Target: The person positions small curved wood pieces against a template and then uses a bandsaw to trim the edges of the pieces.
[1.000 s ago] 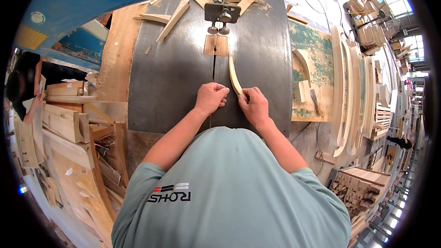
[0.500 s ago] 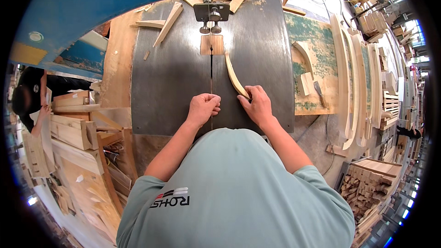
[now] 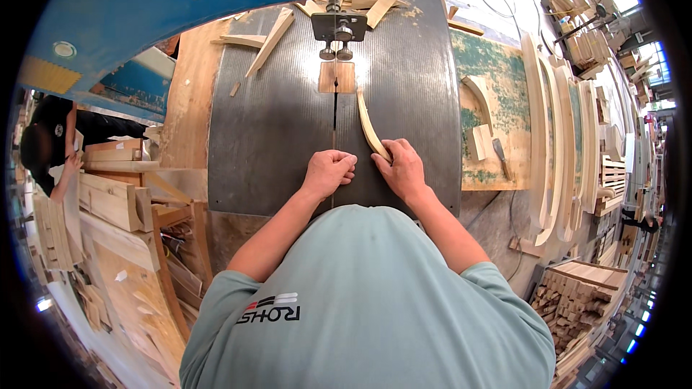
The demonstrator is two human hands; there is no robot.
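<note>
- Off the left edge of the table, stacked wooden boards lie in piles, and another person in dark clothing stands beyond them, well apart from the work.
- Near the far left corner of the grey saw table, a few loose wood offcuts lie where they could catch a sleeve or slide toward the cut.
- The left hand rests on the table near its near edge, curled into a loose fist with nothing visibly in its grip, right beside the slot that runs back to the blade.
- The saw blade drops from its guide at the far middle of the table; the fist sits almost in line with it, so I'd judge a slip forward could carry knuckles into the cutting line.
- The curved wooden strip lies just right of the slot, its far tip near the blade and its near end under the right hand.
- The right hand has its grip closed over that near end, fingers pressing down. The strip is thin and bowed, so it could twist or kick if fed unevenly.
- Beyond the right edge, long curved wooden pieces stand stacked.
</note>
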